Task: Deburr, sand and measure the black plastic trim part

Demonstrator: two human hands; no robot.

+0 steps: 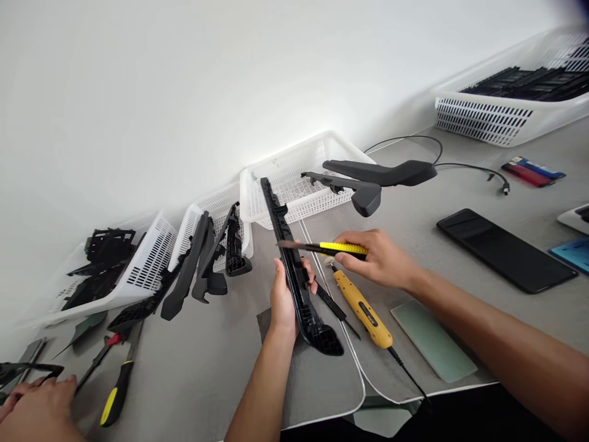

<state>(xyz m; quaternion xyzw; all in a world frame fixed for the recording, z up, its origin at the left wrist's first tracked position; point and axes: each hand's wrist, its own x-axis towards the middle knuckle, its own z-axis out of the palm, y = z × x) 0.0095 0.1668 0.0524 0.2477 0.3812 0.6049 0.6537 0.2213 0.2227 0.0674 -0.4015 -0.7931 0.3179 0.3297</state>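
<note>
A long black plastic trim part [294,276] stands tilted in the middle, its ribbed inner side facing me. My left hand [284,294] is wrapped round it from below, thumb on the left edge, fingertips showing on the right. In my right hand [380,258] is a yellow and black utility knife [340,248], pointing left. Its dark blade lies across the upper middle of the trim part; whether it touches cannot be told. Below the knife, on the table, rest a yellow corded rotary tool [363,309] and a thin black tool [332,299].
White baskets [257,212] line the wall, several black parts in and across them. A basket [483,120] at far right holds black pieces. A phone [506,248], glass plate [432,341], lighters [531,170] and screwdriver [117,393] lie around. Another person's hand [41,411] is at lower left.
</note>
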